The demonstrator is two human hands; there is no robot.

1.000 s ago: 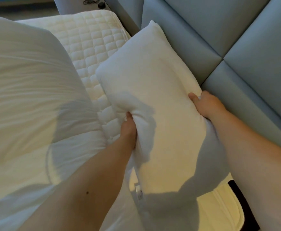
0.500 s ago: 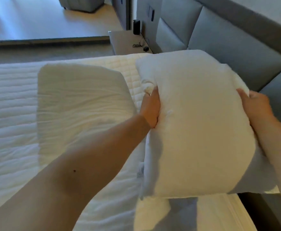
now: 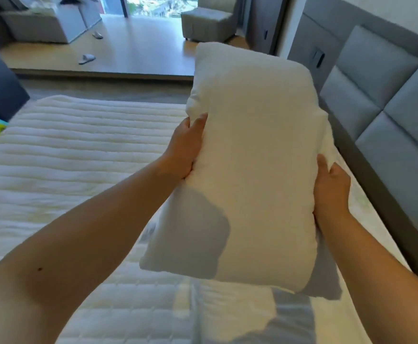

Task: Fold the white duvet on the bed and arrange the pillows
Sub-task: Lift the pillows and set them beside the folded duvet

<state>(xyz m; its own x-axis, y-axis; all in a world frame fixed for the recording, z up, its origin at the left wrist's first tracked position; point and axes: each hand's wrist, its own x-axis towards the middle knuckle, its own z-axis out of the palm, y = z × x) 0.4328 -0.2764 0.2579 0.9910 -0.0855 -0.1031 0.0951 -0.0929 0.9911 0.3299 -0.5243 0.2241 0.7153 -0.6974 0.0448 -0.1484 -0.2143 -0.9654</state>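
Grey padded headboard panels run along the right of the bed, whose quilted white cover lies bare below. Above it a white pillow is held in the air, standing on end and clear of the bed. The left hand grips its left edge, fingers curled into the fabric; the right hand clasps the right edge (fingertips hidden behind it). Slippers lie on the wooden floor beyond.

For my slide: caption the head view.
Both hands, left hand and right hand, hold a white pillow above the bed.
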